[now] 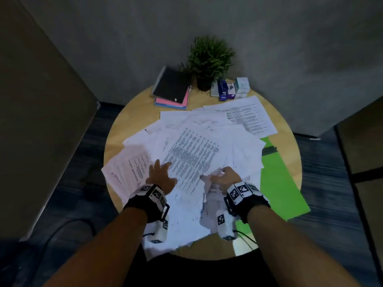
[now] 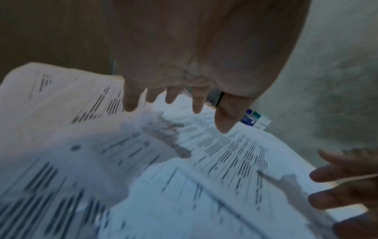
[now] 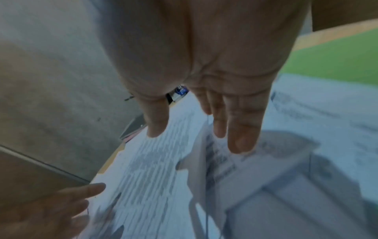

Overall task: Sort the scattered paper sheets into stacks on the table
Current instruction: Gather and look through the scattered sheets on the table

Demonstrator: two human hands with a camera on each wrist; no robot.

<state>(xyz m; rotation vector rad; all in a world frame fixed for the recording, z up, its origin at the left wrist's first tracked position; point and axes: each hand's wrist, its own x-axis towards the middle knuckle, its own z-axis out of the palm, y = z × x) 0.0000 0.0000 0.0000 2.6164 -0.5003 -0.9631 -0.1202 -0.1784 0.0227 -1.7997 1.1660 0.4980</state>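
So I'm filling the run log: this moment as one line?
sorting | left hand open over papers | right hand open, touching sheet | no stacks yet

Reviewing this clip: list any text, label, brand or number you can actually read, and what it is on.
None can be read.
Paper sheets: printed lines, too blurred.
Boxes by the plant: labels too small.
Wrist bands: black-and-white marker patterns, no words.

Loose sheets overlap across the middle of the table. At the far edge a stack of notebooks lies left of a plant, small boxes right of it. A folder lies under the sheets' right side.
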